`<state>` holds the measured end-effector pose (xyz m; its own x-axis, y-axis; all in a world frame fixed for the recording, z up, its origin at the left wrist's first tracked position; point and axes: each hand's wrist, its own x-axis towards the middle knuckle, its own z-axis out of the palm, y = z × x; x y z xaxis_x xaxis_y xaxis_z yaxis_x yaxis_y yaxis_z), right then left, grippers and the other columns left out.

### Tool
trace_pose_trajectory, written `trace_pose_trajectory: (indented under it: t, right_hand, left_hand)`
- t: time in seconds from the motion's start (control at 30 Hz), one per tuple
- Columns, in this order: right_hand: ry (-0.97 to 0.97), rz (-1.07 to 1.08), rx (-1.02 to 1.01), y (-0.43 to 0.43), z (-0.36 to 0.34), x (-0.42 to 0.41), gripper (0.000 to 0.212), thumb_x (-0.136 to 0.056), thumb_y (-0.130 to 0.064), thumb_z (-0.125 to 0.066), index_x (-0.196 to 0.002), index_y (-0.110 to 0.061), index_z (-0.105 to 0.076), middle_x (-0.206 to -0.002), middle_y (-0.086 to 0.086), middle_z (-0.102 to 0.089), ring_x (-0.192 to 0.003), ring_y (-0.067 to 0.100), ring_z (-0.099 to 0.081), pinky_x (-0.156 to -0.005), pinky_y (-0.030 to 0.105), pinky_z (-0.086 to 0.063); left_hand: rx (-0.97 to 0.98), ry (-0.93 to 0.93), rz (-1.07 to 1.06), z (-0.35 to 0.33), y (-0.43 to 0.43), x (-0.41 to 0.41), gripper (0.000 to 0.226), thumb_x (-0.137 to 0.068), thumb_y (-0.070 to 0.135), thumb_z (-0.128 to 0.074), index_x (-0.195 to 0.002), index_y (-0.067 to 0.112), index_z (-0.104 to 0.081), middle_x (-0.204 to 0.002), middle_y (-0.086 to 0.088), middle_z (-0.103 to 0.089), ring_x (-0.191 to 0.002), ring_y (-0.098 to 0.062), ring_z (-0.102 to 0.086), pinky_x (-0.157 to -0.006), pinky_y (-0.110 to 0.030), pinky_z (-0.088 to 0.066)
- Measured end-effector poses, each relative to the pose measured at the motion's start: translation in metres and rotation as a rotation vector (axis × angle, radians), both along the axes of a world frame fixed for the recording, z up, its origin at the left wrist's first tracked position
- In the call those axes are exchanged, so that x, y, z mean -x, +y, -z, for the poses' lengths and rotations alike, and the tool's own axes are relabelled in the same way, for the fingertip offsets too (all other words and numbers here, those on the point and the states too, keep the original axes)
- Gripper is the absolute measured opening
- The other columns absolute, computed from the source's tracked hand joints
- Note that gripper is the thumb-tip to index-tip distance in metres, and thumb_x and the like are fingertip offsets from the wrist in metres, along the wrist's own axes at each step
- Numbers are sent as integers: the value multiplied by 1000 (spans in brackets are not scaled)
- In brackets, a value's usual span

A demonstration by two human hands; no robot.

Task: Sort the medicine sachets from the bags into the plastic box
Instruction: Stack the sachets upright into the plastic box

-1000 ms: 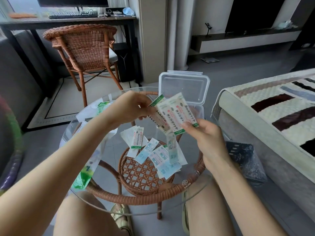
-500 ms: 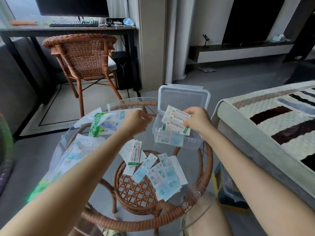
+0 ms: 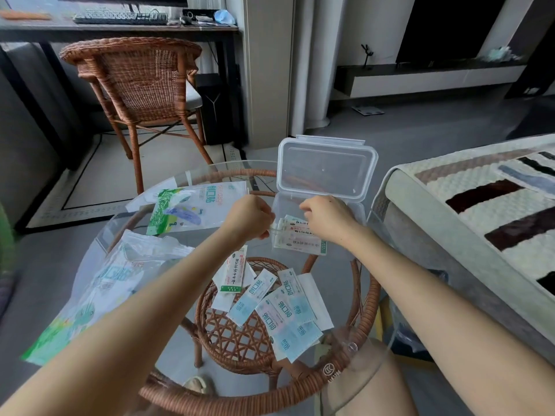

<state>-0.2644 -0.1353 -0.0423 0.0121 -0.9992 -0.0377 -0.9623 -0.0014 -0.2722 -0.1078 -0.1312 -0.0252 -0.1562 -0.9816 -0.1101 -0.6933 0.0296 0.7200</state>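
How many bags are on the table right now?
2. A printed bag lies flat at the far left of the glass table; a crumpled bag sits nearer the camera on the left. More could be hidden beneath it.

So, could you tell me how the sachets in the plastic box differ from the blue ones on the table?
Boxed sachets: white with green ends, stacked, held by left hand and right hand. Blue sachets: pale blue, scattered loosely, untouched. Both are flat rectangular packets.
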Motion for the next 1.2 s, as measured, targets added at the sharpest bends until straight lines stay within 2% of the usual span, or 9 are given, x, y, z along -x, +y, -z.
trace_pose_trajectory:
  t: [0.07, 0.13, 0.47, 0.57, 0.67, 0.77, 0.87, 0.97, 1.2]
  right_hand:
    - [-121, -40, -113, 1, -4, 0, 35, -94, -4, -41, -119, -16, -62, -125, 3, -61, -118, 27, -53, -97, 37, -42]
    - [-237, -71, -212, 0, -5, -1, 43, -96, -3, -38, -135, -15, -50, -141, 2, -49, -130, 22, -44, -106, 33, -36]
    - [-174, -121, -173, 2, -12, -9, 48, -91, 1, -37, -132, -19, -54, -138, -1, -53, -125, 18, -50, -98, 28, -41]
    - [-149, -54, 42, 14, -24, -8, 33, -91, -7, -45, -119, -10, -63, -126, 6, -62, -115, 25, -57, -96, 35, -47]
    - [-303, -46, 140, 60, -36, -11, 19, -89, -24, -61, -101, -14, -71, -102, -1, -72, -93, 15, -65, -87, 35, -52]
    - [-233, 8, -45, 121, -29, -22, 37, -80, -49, -66, -102, -19, -69, -97, -7, -70, -86, 11, -65, -80, 30, -53]
    - [-85, 94, -81, 155, -8, -33, 51, -82, -57, -59, -118, -21, -58, -111, -6, -64, -97, 13, -61, -73, 24, -47]
    - [-126, 189, -87, 159, 12, -41, 54, -82, -56, -60, -120, -19, -53, -116, -1, -60, -104, 19, -59, -74, 28, -47]
    - [-227, 290, -26, 151, 26, -35, 21, -87, -24, -64, -106, -17, -64, -108, -1, -68, -91, 20, -64, -64, 26, -50]
  left_hand:
    - [7, -6, 6, 0, 0, 0, 21, -93, 10, -48, -94, -1, -66, -60, -2, -57, -48, -10, -53, -27, -7, -29]
    - [9, -15, 5, 0, 0, 0, 22, -93, 11, -48, -96, -2, -66, -60, -2, -57, -49, -9, -54, -27, -6, -29]
    - [48, -50, 21, -1, 3, 0, 25, -94, 12, -47, -98, -3, -67, -74, -11, -63, -49, -10, -54, -28, -6, -29]
    - [57, -46, 27, -3, 5, -2, 24, -94, 14, -48, -99, -2, -66, -76, -10, -62, -51, -10, -54, -31, -6, -35]
    - [98, -50, 33, -6, 12, -11, 26, -94, 20, -48, -100, 1, -66, -81, -12, -65, -60, -19, -59, -50, -21, -52]
    - [178, -154, 67, -4, 29, -25, 31, -94, 22, -49, -91, -3, -68, -86, -19, -69, -77, -32, -66, -75, -41, -57]
    - [183, -285, 176, 5, 62, -34, 24, -90, 26, -57, -89, 7, -71, -89, -7, -71, -77, -20, -66, -77, -32, -56]
    - [192, -378, 425, 17, 99, -33, 23, -81, 33, -66, -100, 20, -70, -101, 4, -65, -91, -11, -59, -81, -18, -46]
    - [311, -453, 717, 32, 109, -31, 55, -77, 41, -69, -127, 26, -55, -135, 10, -50, -125, -7, -42, -103, -12, -23]
